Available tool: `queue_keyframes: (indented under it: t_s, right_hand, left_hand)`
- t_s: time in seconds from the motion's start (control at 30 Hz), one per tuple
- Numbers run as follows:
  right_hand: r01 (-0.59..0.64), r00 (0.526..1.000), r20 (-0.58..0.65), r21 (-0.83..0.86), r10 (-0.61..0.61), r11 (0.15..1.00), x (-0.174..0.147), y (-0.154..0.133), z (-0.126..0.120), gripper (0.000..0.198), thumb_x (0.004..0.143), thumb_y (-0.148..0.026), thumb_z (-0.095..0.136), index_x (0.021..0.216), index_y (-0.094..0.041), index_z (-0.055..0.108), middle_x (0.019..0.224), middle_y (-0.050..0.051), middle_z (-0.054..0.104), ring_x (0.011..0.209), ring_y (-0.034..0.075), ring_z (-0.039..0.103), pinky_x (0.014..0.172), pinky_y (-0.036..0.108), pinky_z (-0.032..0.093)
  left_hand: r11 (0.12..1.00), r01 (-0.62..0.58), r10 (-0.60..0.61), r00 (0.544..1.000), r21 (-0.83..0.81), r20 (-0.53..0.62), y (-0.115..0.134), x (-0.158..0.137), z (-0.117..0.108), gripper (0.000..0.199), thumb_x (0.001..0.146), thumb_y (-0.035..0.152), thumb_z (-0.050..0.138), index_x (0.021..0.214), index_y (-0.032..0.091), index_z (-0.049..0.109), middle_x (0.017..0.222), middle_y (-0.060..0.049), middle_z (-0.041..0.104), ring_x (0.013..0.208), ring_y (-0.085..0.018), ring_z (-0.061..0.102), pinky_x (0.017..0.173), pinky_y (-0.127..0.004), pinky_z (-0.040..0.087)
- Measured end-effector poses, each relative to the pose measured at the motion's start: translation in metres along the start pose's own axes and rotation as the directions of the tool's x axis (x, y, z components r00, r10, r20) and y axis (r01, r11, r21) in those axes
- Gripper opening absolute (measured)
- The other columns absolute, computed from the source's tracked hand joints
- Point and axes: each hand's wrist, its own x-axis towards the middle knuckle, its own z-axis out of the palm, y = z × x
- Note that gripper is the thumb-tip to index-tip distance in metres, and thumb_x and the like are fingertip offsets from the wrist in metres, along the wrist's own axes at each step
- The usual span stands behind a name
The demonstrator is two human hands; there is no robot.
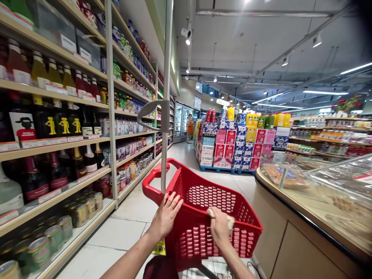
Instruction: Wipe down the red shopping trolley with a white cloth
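A red plastic shopping basket (197, 219) with perforated walls stands in front of me, tilted in view, its inside mostly showing as bare red plastic. A grey metal pole (165, 155) with a grey loop-shaped grip (155, 116) rises at its left end. My left hand (168, 212) lies on the near left corner of the basket, fingers stretched out flat over the rim. My right hand (220, 228) is closed around a crumpled whitish cloth (231, 222), pressed on the basket's near rim. Most of the cloth is hidden under the fingers.
Shelves of bottles and cans (62, 93) line the left side. A rounded display counter (285, 209) with packaged food stands close on the right. Stacked drink cartons (225, 149) are ahead. A person in orange (190, 127) stands far down the tiled aisle (186, 155).
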Motion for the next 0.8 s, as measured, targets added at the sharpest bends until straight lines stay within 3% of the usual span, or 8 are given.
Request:
queue_keyframes:
  t_s: [0.1, 0.2, 0.3, 0.37, 0.57, 0.63, 0.7, 0.8]
  right_hand:
    - [0.158, 0.986, -0.062, 0.072, -0.154, 0.985, 0.006, -0.06, 0.022, 0.047, 0.072, -0.01, 0.029, 0.111, -0.014, 0.055, 0.114, 0.009, 0.057, 0.11, 0.019, 0.047, 0.096, 0.041, 0.033]
    - [0.227, 0.973, -0.062, 0.087, -0.222, 0.97, 0.003, -0.066, 0.025, 0.049, 0.073, -0.009, 0.03, 0.116, -0.017, 0.052, 0.118, 0.007, 0.055, 0.113, 0.019, 0.045, 0.096, 0.042, 0.032]
    - [0.173, 0.984, -0.067, 0.086, -0.168, 0.981, 0.002, -0.05, 0.024, 0.044, 0.075, -0.014, 0.031, 0.112, -0.015, 0.055, 0.113, 0.009, 0.057, 0.109, 0.022, 0.048, 0.095, 0.046, 0.032]
    - [0.121, 0.989, -0.095, 0.115, -0.11, 0.986, 0.009, -0.062, 0.031, 0.042, 0.076, -0.015, 0.03, 0.109, -0.012, 0.057, 0.109, 0.012, 0.059, 0.106, 0.024, 0.05, 0.093, 0.046, 0.034]
    - [0.262, 0.965, -0.091, 0.231, -0.247, 0.937, 0.036, -0.161, 0.053, 0.05, 0.076, -0.009, 0.029, 0.122, -0.016, 0.047, 0.121, 0.008, 0.052, 0.116, 0.02, 0.042, 0.098, 0.043, 0.032]
    - [0.326, 0.945, -0.035, 0.195, -0.326, 0.925, 0.033, -0.151, 0.045, 0.052, 0.075, -0.007, 0.03, 0.124, -0.018, 0.044, 0.124, 0.007, 0.05, 0.118, 0.019, 0.04, 0.099, 0.041, 0.031]
    - [0.345, 0.937, 0.017, 0.138, -0.35, 0.929, 0.023, -0.115, 0.033, 0.053, 0.074, -0.007, 0.031, 0.123, -0.02, 0.046, 0.123, 0.005, 0.051, 0.115, 0.018, 0.043, 0.098, 0.038, 0.033]
    - [0.254, 0.967, -0.006, 0.008, -0.254, 0.967, 0.007, -0.058, 0.021, 0.051, 0.07, -0.007, 0.034, 0.115, -0.018, 0.054, 0.113, 0.008, 0.058, 0.108, 0.021, 0.049, 0.094, 0.041, 0.036]
  left_hand:
    - [0.999, -0.033, 0.032, 0.999, -0.041, -0.013, 0.002, 0.005, -0.004, 0.05, 0.079, 0.019, 0.038, 0.129, 0.02, 0.035, 0.132, -0.003, 0.042, 0.127, -0.02, 0.027, 0.106, -0.041, 0.006]
    - [0.996, -0.042, 0.037, 0.997, -0.075, -0.065, -0.016, 0.004, -0.012, 0.055, 0.077, 0.013, 0.037, 0.131, 0.018, 0.03, 0.136, -0.004, 0.037, 0.128, -0.018, 0.024, 0.106, -0.039, 0.011]
    - [0.97, 0.231, -0.237, 0.969, -0.077, -0.073, -0.045, -0.002, -0.018, 0.061, 0.072, 0.008, 0.035, 0.132, 0.013, 0.028, 0.138, -0.009, 0.031, 0.13, -0.021, 0.019, 0.105, -0.045, 0.015]
    - [0.933, 0.348, -0.349, 0.937, -0.095, 0.007, -0.059, -0.005, -0.019, 0.064, 0.067, 0.007, 0.037, 0.131, 0.012, 0.031, 0.139, -0.01, 0.031, 0.13, -0.023, 0.019, 0.104, -0.047, 0.017]
    - [0.928, 0.355, -0.344, 0.933, -0.112, 0.104, -0.065, -0.013, -0.015, 0.07, 0.062, 0.007, 0.04, 0.13, 0.013, 0.032, 0.141, -0.009, 0.027, 0.131, -0.023, 0.015, 0.104, -0.047, 0.018]
    - [0.931, 0.352, -0.344, 0.935, -0.101, 0.087, -0.062, -0.017, -0.016, 0.069, 0.063, 0.006, 0.038, 0.131, 0.012, 0.031, 0.141, -0.009, 0.026, 0.131, -0.023, 0.015, 0.104, -0.049, 0.017]
    - [0.935, 0.346, -0.343, 0.938, -0.083, 0.049, -0.056, -0.022, -0.016, 0.068, 0.065, 0.005, 0.036, 0.132, 0.012, 0.028, 0.141, -0.009, 0.025, 0.131, -0.022, 0.015, 0.104, -0.049, 0.014]
    - [0.961, 0.269, -0.271, 0.962, -0.058, -0.02, -0.037, -0.025, -0.014, 0.07, 0.067, 0.003, 0.034, 0.135, 0.013, 0.02, 0.142, -0.008, 0.023, 0.132, -0.02, 0.013, 0.105, -0.047, 0.011]
